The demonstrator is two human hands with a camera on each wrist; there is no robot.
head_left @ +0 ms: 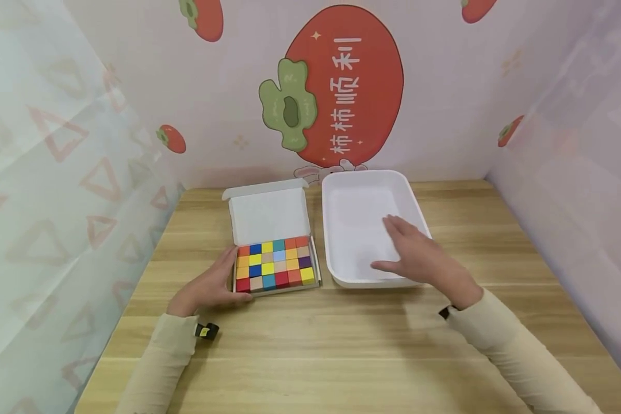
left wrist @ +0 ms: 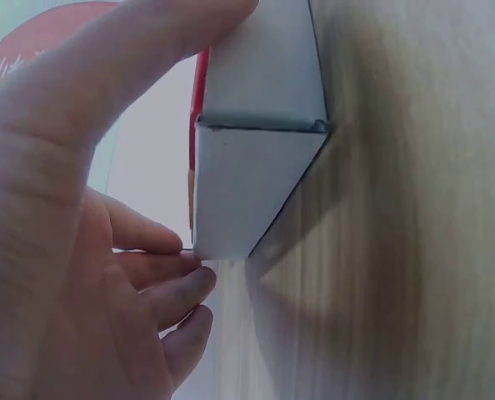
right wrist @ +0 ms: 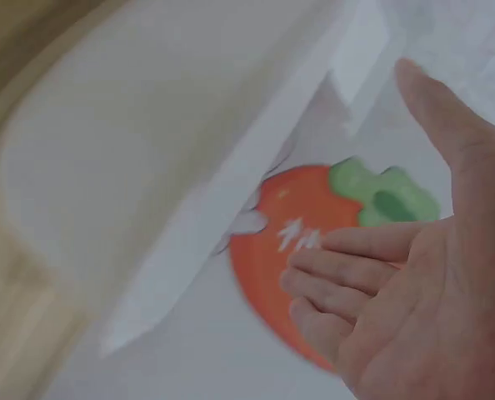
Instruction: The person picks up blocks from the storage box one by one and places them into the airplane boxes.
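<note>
A shallow white cardboard box (head_left: 315, 261) lies on the wooden table with its lid (head_left: 270, 215) folded back. Rows of small colored cubes (head_left: 267, 268) fill it, in red, orange, yellow, blue and other colors. My left hand (head_left: 212, 284) holds the box by its near left corner, thumb along the front wall and fingers at the left side. In the left wrist view, the box's white outer wall (left wrist: 239, 179) sits between thumb and fingers. My right hand (head_left: 419, 256) hovers over the right part of a white plastic tray (head_left: 357, 221), fingers extended, thumb apart, holding nothing.
The tray stands just right of the box, near the back wall (head_left: 445, 115), which carries a large persimmon print. Fabric panels (head_left: 72, 201) close in both sides of the table (head_left: 310, 356). A black strap (head_left: 207, 331) sits on the left wrist.
</note>
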